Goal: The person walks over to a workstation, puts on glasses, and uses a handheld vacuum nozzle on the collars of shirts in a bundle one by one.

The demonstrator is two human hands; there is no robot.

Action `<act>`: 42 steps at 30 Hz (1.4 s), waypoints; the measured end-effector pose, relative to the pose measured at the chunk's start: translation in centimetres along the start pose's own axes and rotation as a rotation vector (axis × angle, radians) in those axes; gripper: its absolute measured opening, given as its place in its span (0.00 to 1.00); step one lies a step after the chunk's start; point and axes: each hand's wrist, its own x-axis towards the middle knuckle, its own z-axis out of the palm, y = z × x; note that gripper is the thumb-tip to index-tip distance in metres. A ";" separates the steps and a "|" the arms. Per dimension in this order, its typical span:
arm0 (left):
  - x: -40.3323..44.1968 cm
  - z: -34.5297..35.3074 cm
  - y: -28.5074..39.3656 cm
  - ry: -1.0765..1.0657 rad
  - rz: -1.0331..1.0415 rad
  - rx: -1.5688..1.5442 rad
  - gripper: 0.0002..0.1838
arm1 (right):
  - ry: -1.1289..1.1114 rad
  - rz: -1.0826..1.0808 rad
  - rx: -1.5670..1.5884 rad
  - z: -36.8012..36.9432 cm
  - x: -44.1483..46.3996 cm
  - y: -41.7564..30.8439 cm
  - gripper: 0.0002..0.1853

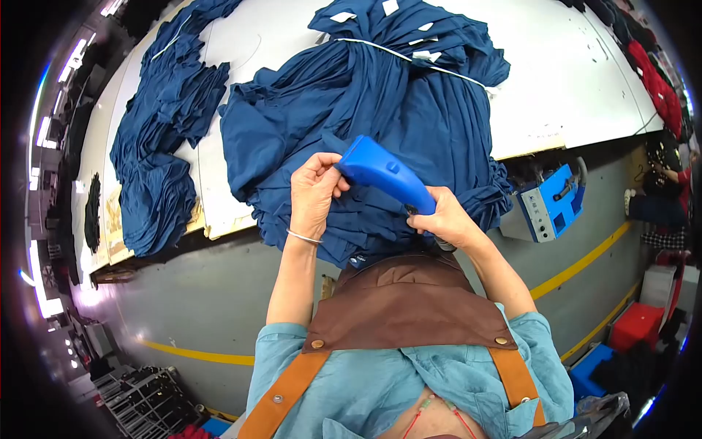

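Note:
My right hand [447, 218] is wrapped around the lower end of a blue handheld thread trimmer [387, 174], which tilts up to the left. Its broad head meets the fingertips of my left hand [314, 189]. Those fingers are pinched on a bit of navy fabric, and a small flap of it sticks up beside the trimmer's head. Beneath both hands spreads a thick pile of navy garments [292, 121], tied across with a white cord [387, 50] and carrying several white tags at its far end. The pile hangs over the table's near edge against my brown apron [402, 307].
Another navy garment bundle [157, 124] lies left on the white table [545, 66]. Right of me, below the table edge, stands a blue and grey machine box [552, 205] with a hose. Red fabric [654, 88] lies far right, and another person's arm [669, 174] shows there.

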 end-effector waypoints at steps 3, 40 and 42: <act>-0.1 -0.3 -0.2 0.017 0.079 0.079 0.07 | -0.015 -0.001 -0.001 0.0 0.6 -0.2 0.07; 2.9 -7.1 1.6 0.197 0.222 -0.554 0.15 | 0.236 -0.075 -0.019 -1.2 -0.5 1.4 0.06; 3.2 -8.8 5.0 0.548 0.480 -0.376 0.16 | 0.281 -0.086 0.057 -1.8 -0.7 1.5 0.06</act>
